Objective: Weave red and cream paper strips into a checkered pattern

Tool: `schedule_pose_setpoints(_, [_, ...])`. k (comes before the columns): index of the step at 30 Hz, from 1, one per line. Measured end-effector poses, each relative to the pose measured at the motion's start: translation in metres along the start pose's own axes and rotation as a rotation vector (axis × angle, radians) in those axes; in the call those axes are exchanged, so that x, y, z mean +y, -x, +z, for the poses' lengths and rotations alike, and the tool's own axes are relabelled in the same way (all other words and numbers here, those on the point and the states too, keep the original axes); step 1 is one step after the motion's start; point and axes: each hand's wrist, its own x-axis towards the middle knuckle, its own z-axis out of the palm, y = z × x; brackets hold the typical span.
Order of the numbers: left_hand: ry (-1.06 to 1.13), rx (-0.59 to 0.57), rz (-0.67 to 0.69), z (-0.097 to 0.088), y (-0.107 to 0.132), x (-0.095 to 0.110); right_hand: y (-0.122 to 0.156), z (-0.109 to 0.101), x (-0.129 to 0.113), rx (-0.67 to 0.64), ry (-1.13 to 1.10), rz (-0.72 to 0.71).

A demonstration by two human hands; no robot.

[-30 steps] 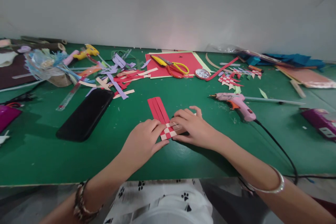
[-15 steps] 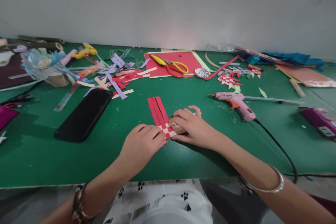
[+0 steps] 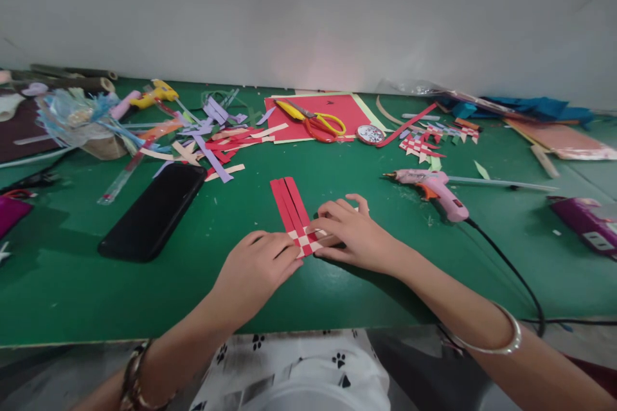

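Red and cream paper strips (image 3: 290, 202) are woven into a small checkered patch, flat on the green table. Several red ends of the strips stretch away from me, side by side. On the patch's lower left edge, my left hand (image 3: 260, 270) pinches the paper with its fingertips. My right hand (image 3: 354, 234) grips the cream strips at the right side, its fingers curled over them and its little finger raised. The palm and fingers hide much of those cream ends.
Left of my hands lies a black phone (image 3: 154, 212). A pink glue gun (image 3: 436, 189) with a cord rests at the right. Behind are yellow-handled scissors (image 3: 321, 122) on red paper sheets (image 3: 347, 109), and loose paper strips (image 3: 212, 148).
My left hand has slid slightly left and down, baring more of the checkered patch. The right fingertips have shifted a little left over the weave.
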Motion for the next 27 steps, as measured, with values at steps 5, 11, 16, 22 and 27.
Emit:
schedule_pose_setpoints(5, [0.016, -0.091, 0.053, -0.007, 0.007, -0.009, 0.000, -0.001, 0.000, -0.024, -0.038, 0.013])
schedule_pose_setpoints(11, [0.124, -0.358, 0.133, -0.012, 0.019, -0.021, 0.000, -0.002, 0.000, -0.033, -0.055, 0.022])
schedule_pose_setpoints(16, [0.202, -0.510, 0.117, -0.010, 0.024, -0.025, 0.000, 0.002, -0.002, -0.002, -0.021, 0.003])
schedule_pose_setpoints(22, [0.235, -0.500, 0.111, -0.009, 0.024, -0.027, -0.006, 0.010, -0.008, 0.052, 0.015, -0.002])
schedule_pose_setpoints(27, [0.272, -0.554, 0.107, -0.011, 0.021, -0.028, -0.012, 0.013, -0.011, 0.047, -0.002, -0.031])
